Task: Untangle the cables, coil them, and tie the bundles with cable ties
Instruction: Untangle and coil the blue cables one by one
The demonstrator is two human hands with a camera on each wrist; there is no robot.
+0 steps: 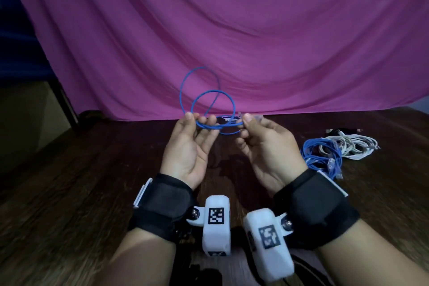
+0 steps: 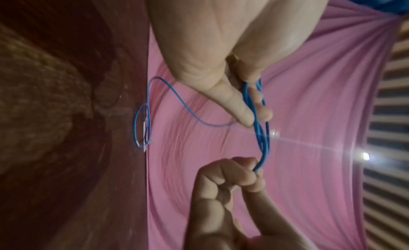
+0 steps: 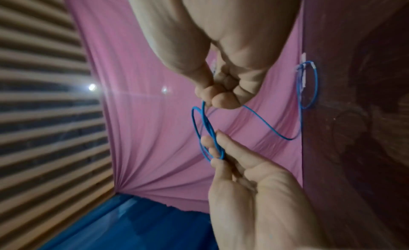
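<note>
Both my hands are raised over the dark wooden table with a thin blue cable between them. My left hand pinches several strands between thumb and fingers, and two loops rise above it against the pink cloth. In the left wrist view the left hand grips the blue cable. My right hand has its fingers curled and pinches the same strands, with a clear connector beside its fingertips. The right wrist view shows the right hand on the cable and a loose end loop farther off.
A tangled pile of blue cables and white cables lies on the table to the right. A pink cloth hangs behind the table's far edge. A dark object lies at the back left.
</note>
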